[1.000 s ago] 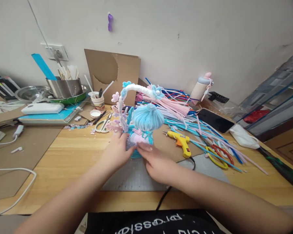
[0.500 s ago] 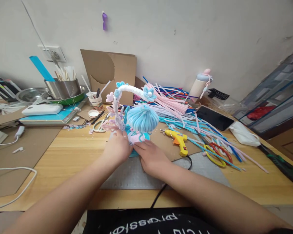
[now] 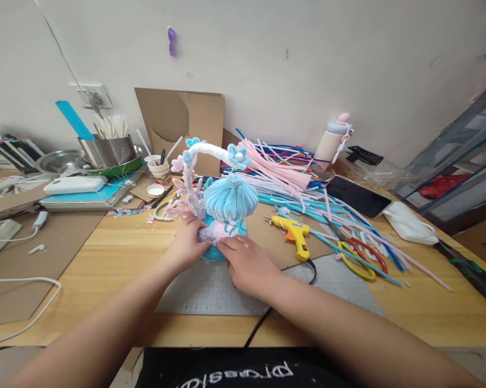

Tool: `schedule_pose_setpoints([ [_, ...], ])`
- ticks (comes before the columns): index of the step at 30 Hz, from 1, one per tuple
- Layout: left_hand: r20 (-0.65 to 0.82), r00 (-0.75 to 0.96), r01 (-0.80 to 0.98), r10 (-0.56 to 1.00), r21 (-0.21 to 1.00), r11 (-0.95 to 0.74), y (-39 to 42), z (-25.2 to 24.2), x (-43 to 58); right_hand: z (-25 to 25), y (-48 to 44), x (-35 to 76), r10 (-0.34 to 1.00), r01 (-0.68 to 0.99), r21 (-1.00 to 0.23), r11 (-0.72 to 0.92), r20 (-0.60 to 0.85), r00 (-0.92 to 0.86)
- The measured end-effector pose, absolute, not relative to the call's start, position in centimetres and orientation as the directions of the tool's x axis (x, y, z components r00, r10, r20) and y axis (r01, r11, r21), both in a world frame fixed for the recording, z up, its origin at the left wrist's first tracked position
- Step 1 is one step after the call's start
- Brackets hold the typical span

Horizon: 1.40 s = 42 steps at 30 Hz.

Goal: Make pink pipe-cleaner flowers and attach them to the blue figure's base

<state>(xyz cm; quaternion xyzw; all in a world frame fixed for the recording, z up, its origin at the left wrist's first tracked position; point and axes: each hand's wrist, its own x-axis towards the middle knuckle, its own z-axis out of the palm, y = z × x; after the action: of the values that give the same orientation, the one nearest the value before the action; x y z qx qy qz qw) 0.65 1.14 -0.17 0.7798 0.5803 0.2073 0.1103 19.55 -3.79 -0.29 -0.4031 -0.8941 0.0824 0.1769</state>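
Head view: The craft piece [image 3: 218, 202], made of fuzzy stems, stands upright at the centre, between the hands. It comprises a round blue base [image 3: 214, 254], a pleated blue cap [image 3: 232, 199] above, and a white arch [image 3: 208, 149] curving over from the left, with a blue flower [image 3: 238, 157] at its end. The left hand [image 3: 185, 245] is at the left side of the base; its fingers are curled and hold the lilac edge between thumb and forefinger. The right hand [image 3: 253, 265] lies against the front right of the base, fingers together and touching it; its thumb is hidden, so whether they grip cannot be told.

A grey mat [image 3: 194, 296] shows directly in front of the base, on a wooden tabletop [image 3: 113, 258]. To the right, apart from the hands, a yellow glue gun [image 3: 302, 242] lies on flat cardboard [image 3: 262, 237]. Further right are yellow-handled scissors [image 3: 366, 275]. Behind the glue gun lie loose coloured stems [image 3: 279, 168], with a dark phone [image 3: 356, 195] beside them and a capped bottle [image 3: 327, 146] standing near the wall.
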Motion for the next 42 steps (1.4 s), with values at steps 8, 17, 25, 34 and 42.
schedule_pose_setpoints([
  [8, 0.250, 0.189, 0.782, 0.950, 0.547, -0.300, 0.5, -0.7, 0.6, -0.4, -3.7, 19.6, 0.760, 0.689, -0.322, 0.649, 0.240, -0.604],
  [17, 0.223, 0.105, 0.701, 0.969, 0.675, -0.231, 0.7, -0.8, 0.6, -0.6, -3.7, 19.7, 0.765, 0.682, -0.349, 0.643, 0.252, -0.592],
  [25, 0.237, 0.072, 0.680, 0.969, 0.699, -0.221, 0.7, -1.7, 0.6, -0.6, -3.7, 19.7, 0.754, 0.678, -0.331, 0.656, 0.265, -0.601],
  [34, 0.263, 0.174, 0.854, 0.949, 0.439, -0.279, -1.0, -0.6, 1.2, -0.4, -3.9, 19.7, 0.760, 0.683, -0.333, 0.650, 0.250, -0.600],
  [42, 0.166, 0.207, 0.969, 0.964, 0.098, -0.225, 0.1, 1.5, 3.7, -0.4, -3.7, 19.7, 0.764, 0.689, -0.330, 0.645, 0.235, -0.602],
])
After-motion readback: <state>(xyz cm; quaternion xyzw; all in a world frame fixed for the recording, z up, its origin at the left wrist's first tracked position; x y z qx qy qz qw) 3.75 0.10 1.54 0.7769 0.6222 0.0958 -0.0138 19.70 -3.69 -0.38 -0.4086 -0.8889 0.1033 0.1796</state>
